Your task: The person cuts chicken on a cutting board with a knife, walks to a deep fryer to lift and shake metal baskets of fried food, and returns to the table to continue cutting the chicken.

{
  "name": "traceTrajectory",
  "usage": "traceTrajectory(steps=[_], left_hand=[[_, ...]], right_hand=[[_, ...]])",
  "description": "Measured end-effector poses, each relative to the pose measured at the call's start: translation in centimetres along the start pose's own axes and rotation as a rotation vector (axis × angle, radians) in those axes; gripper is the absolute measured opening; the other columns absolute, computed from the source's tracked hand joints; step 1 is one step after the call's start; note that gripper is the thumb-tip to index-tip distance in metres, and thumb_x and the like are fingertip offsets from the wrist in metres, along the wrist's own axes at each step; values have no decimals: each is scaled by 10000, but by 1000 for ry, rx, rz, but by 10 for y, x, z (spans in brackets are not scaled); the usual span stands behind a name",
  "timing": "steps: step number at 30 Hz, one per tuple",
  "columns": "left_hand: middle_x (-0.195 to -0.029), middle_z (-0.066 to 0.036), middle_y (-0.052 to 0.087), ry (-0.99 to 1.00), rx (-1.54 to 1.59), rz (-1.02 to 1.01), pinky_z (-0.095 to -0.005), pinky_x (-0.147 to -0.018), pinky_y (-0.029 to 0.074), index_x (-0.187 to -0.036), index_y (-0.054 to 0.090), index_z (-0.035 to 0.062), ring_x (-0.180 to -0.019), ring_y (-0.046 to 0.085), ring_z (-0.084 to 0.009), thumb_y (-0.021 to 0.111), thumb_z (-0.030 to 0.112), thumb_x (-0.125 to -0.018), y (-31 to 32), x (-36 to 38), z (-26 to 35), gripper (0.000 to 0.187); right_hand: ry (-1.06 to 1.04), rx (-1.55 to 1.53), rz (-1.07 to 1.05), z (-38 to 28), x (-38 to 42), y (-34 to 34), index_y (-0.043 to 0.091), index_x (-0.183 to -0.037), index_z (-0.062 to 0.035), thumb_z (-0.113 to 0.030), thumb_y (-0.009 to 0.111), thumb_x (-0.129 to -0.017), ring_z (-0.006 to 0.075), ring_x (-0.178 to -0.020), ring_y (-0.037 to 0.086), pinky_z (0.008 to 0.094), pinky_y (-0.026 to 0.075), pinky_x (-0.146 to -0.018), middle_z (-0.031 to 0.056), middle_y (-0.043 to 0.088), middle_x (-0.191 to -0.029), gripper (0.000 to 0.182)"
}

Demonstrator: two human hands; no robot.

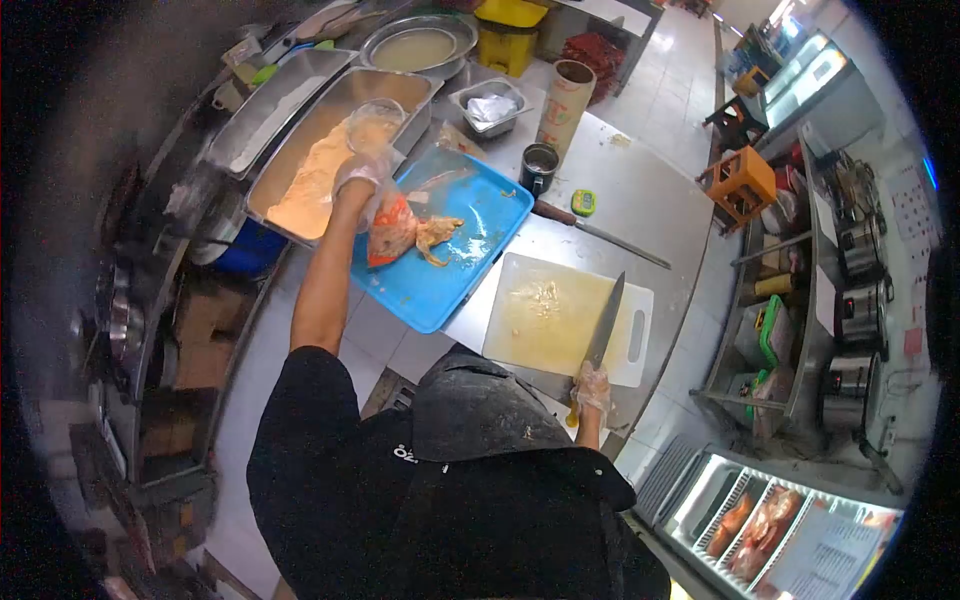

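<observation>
Head view gave me the steel table [650, 190] as the largest thing, running out to the right of the blue tray [425, 298], which I took as my landmark. Left of that tray I saw a deep steel pan [407, 92] with orange powder in it, and right of it a white cutting board [624, 369], its middle yellowish and dotted with scraps. Past the tray's far right corner I made out a tall roll [565, 112] standing upright. The knife [608, 320] came next in size, its blade lying across the board's right part and pointing away from me, well apart from the tray; my right hand [592, 388], in a clear glove, was closed around its handle. A thin metal rod [625, 247] with a dark handle lay between board and roll. Over the tray's left edge was my left hand [367, 172], also gloved, against a red-and-white plastic bag [392, 228]; I could not tell whether its fingers gripped. Just off the tray's far right corner stood a dark mug [538, 168]. Smaller still, a yellowish piece of food [437, 238] lay on the tray beside the bag, and a green timer [583, 202] sat right of the mug.
</observation>
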State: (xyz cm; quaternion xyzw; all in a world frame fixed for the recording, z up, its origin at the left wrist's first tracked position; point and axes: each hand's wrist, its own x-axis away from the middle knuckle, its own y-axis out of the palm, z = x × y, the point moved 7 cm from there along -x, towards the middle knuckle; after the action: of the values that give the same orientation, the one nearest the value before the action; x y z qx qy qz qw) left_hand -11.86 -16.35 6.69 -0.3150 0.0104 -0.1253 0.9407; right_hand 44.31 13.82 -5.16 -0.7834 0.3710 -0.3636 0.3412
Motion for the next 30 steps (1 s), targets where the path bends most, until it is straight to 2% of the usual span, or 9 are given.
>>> traceTrajectory(steps=[2, 4, 6, 9, 13, 17, 20, 25, 30], left_hand=[[-850, -165, 594, 225, -739, 152, -393, -648, 451, -829, 600, 46, -759, 582, -275, 420, 389, -822, -6, 48, 94, 388], [-846, -208, 555, 277, -530, 45, -339, -680, 440, -843, 557, 21, -787, 537, -310, 507, 339, -774, 11, 94, 137, 329], [-943, -161, 582, 315, -660, -20, -377, -756, 417, -900, 580, 56, -861, 551, -303, 506, 434, -748, 48, 112, 114, 415], [-1088, -183, 540, -47, -745, -400, -427, -844, 390, -1022, 592, 47, -989, 526, -338, 410, 572, -761, 120, 114, 65, 613], [-908, -162, 612, 247, -1045, -491, -404, -746, 464, -874, 648, 105, -845, 601, -282, 529, 353, -748, 159, 100, 13, 303], [-884, -146, 621, 280, -849, -301, -414, -702, 470, -840, 652, 108, -822, 605, -275, 535, 344, -738, 150, 112, 18, 282], [-899, -139, 618, -58, -522, -385, -415, -684, 467, -838, 641, 101, -817, 598, -282, 538, 347, -730, 142, 122, 8, 288], [-786, -126, 622, 275, -474, 54, -397, -655, 467, -809, 627, 89, -718, 596, -296, 539, 309, -734, 129, 114, 19, 249], [-824, -162, 598, 275, -109, -162, -397, -694, 455, -791, 611, 62, -788, 579, -301, 563, 244, -716, 116, 145, 53, 203]], right_hand=[[99, -87, 38, 9, -4, 1, 528, -956, 1, -426, 441, -793, 386, -839, 551, 447, 429, -689, 247, 572, -883, 465], [-266, 198, 86, -5, -1, 8, 526, -959, -6, -425, 408, -807, 399, -858, 540, 443, 430, -705, 253, 560, -926, 461], [72, -10, 20, -10, 3, -8, 518, -962, -6, -411, 389, -818, 415, -852, 534, 454, 434, -701, 257, 552, -938, 449], [-172, 200, -96, -23, 1, -1, 519, -949, 2, -403, 403, -813, 429, -872, 525, 467, 426, -730, 277, 544, -936, 443], [-73, 132, 46, -15, -1, -5, 551, -908, -39, -313, 441, -793, 387, -844, 549, 435, 457, -698, 242, 544, -905, 317], [-151, 240, 26, -27, 3, -9, 571, -894, -83, -212, 456, -786, 329, -788, 583, 394, 488, -649, 196, 544, -902, 204], [-257, 438, -29, -20, -4, 10, 568, -884, -66, -203, 459, -781, 331, -781, 585, 397, 488, -650, 187, 559, -869, 202], [-114, 265, -74, 5, -21, 21, 571, -880, -69, -267, 431, -804, 352, -779, 572, 425, 474, -636, 204, 555, -830, 254], [-234, 224, -10, 29, -30, 44, 547, -902, 5, -432, 436, -775, 405, -823, 540, 456, 445, -668, 255, 542, -894, 468]])
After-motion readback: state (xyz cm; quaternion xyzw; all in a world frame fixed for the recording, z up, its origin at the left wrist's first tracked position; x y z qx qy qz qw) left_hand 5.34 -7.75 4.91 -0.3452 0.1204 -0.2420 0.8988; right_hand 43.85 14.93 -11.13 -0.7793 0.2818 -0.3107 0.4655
